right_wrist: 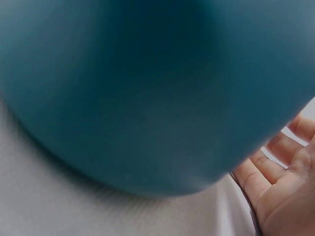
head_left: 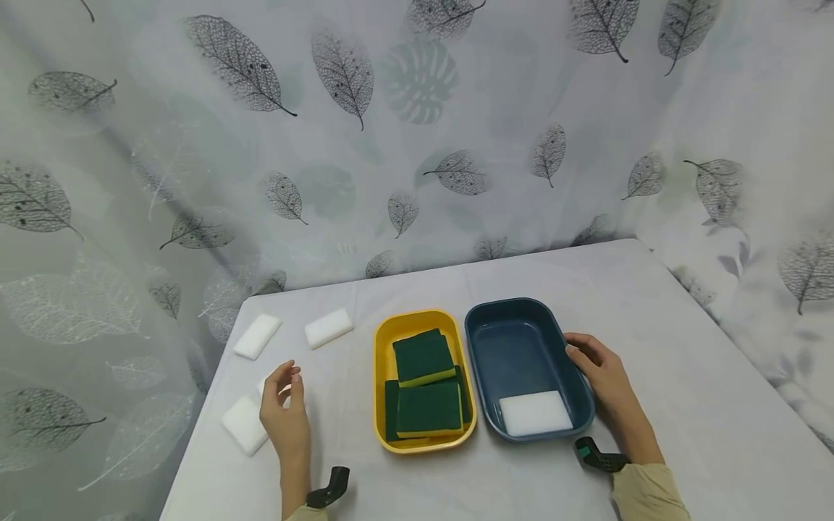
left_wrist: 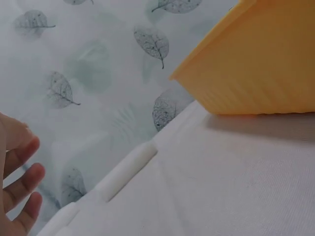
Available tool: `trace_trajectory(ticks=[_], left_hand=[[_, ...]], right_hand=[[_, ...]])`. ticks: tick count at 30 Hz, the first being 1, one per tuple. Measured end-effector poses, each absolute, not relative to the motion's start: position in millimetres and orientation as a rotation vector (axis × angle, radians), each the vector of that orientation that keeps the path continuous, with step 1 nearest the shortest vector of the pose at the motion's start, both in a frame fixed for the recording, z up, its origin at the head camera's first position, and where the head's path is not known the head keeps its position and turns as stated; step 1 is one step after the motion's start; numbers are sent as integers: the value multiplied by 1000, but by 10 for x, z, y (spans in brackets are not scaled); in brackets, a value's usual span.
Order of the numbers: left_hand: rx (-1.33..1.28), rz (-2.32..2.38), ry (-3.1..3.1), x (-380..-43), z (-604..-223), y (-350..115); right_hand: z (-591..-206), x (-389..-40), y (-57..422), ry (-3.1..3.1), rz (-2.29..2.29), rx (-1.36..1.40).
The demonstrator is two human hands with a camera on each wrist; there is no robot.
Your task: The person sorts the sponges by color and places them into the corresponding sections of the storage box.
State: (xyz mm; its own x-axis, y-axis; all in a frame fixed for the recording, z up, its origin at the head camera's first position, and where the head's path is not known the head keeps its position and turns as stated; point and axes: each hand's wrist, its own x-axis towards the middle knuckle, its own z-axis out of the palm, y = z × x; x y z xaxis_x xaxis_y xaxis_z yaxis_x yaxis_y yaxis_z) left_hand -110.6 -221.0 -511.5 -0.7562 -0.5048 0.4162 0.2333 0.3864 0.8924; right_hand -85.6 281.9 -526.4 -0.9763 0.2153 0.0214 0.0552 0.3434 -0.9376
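Note:
My left hand (head_left: 287,412) hovers at the left with loosely bent fingers and holds nothing. Just beside and below it are white sponge blocks (head_left: 245,425), one partly hidden behind the hand. At the blue tray's (head_left: 515,369) right side, my right hand (head_left: 602,376) holds the rim, thumb on top and fingers along the outer wall (right_wrist: 162,113). One white sponge (head_left: 536,413) lies in the near end of that tray. Left of it, a yellow tray (head_left: 426,448) contains several green-and-yellow scouring sponges (head_left: 428,409), some stacked on others.
Two more white sponges, one at the far left (head_left: 257,336) and one nearer the yellow tray (head_left: 329,328), lie on the white-covered table (head_left: 521,481). A leaf-patterned curtain (head_left: 417,181) stands behind the table and along its sides.

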Motion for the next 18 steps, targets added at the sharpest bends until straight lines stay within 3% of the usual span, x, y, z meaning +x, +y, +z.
trace_trajectory(ticks=[18], left_hand=[[604, -948, -2229, -1029, -5252, -2500]], right_hand=[[-5260, -846, 2824, -2444, 1732, -232]])
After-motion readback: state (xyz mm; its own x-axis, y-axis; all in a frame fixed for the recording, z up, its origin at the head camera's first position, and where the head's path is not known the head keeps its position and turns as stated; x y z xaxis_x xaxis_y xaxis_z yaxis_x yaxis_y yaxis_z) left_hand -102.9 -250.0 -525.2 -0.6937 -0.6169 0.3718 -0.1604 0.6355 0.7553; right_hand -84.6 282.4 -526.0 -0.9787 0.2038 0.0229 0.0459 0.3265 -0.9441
